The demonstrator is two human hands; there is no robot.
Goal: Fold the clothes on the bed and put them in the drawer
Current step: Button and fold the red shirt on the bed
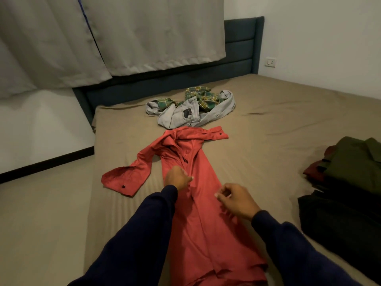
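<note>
- Across most of the view: wide bed [278,124] with smooth tan fitted sheet, dark blue padded headboard [241,44] at far end
- Behind it two grey curtain panels [144,32] hang down over the headboard top; white wall to the right with one white socket [269,62]; pale floor [41,213] on the left, black skirting along wall
- One red long-sleeved button shirt [206,213] lies lengthwise mid-bed, body bunched narrow, collar away from the person, one sleeve out to the left, other cuff up by the collar
- Left hand [177,178] fingers curled, pinching shirt fabric near the placket
- Right hand [235,200] fingers curled, pinching fabric at the shirt's right edge; both arms in dark navy sleeves
- One loose heap beyond the collar: light grey jeans [185,116] tangled with one green-yellow plaid garment [204,97], touching
- One folded stack at bed's right edge: olive green shirt [354,162] on top, maroon piece [314,168] beneath, black items [334,219] at bottom; exact count unclear
- Drawer out of view
</note>
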